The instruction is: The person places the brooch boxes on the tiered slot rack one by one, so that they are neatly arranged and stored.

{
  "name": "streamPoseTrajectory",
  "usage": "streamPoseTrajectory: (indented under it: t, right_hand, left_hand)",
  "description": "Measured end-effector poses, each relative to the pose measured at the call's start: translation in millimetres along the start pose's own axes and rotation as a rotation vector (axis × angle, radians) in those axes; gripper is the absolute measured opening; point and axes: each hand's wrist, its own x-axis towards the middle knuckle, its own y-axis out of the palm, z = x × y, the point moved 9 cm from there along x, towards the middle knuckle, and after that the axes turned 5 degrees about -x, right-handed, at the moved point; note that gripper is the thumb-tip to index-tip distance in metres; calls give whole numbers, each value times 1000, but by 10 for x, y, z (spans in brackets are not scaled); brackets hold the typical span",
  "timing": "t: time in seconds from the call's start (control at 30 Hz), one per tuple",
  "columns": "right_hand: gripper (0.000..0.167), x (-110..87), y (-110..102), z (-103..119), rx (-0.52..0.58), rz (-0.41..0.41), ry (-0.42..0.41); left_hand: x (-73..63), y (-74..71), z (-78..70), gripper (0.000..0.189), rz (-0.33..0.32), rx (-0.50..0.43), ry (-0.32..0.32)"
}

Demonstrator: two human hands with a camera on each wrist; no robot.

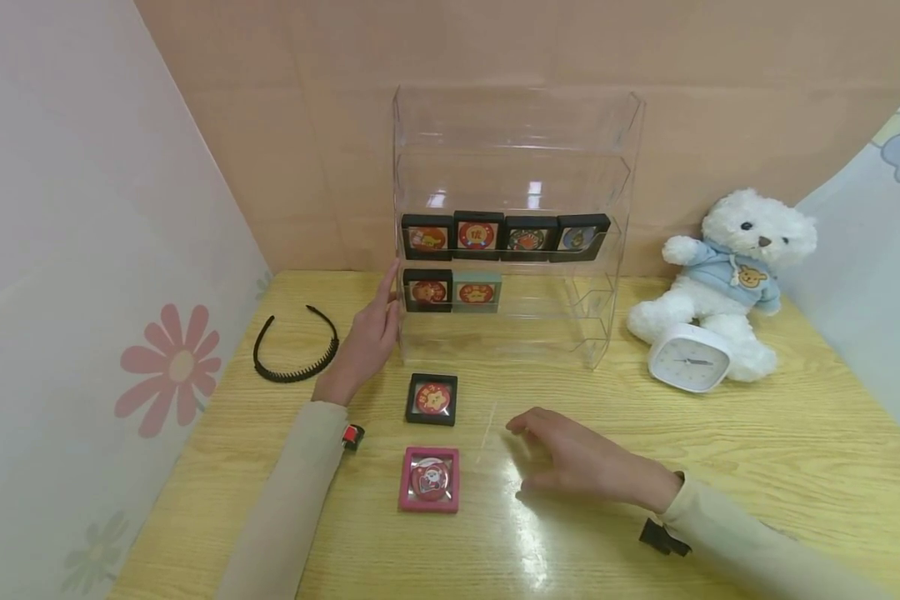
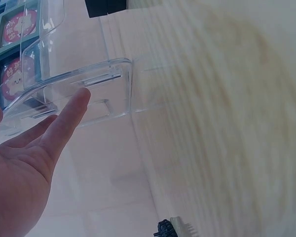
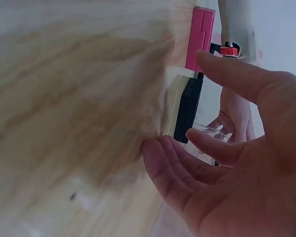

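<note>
A clear acrylic tiered rack (image 1: 513, 183) stands at the back of the table. My left hand (image 1: 366, 337) rests its extended fingers against the rack's left side; the left wrist view shows the fingertips (image 2: 82, 97) at the clear side panel. Before the rack lies a black square case (image 1: 432, 400) with a red star badge inside. Closer to me is a pink square case (image 1: 429, 480) holding a round Santa badge. To the right of both cases, my right hand (image 1: 588, 458) hovers low over the table, fingers loosely bent and apart, holding nothing.
Several framed badges (image 1: 480, 235) line one tier; a black case (image 1: 428, 291) and a green case (image 1: 477, 292) share the tier below. A black headband (image 1: 294, 372) lies left. At right, a white clock (image 1: 688, 358) leans before a teddy bear (image 1: 742, 275).
</note>
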Motion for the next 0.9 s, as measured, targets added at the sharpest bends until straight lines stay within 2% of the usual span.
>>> streamPoseTrajectory:
  t: [0.23, 0.43, 0.63, 0.9]
  right_hand:
    - [69, 2, 85, 37, -7, -3, -14]
    - [68, 62, 138, 154, -10, -23, -64]
    - [69, 127, 247, 227, 6, 11, -51]
    - [71, 209, 366, 407, -17, 40, -100]
  left_hand:
    - [-5, -8, 11, 64, -12, 11, 16]
    - [-7, 8, 17, 64, -2, -6, 12]
    - [2, 10, 12, 65, 2, -7, 4]
    - [5, 4, 7, 63, -3, -5, 5]
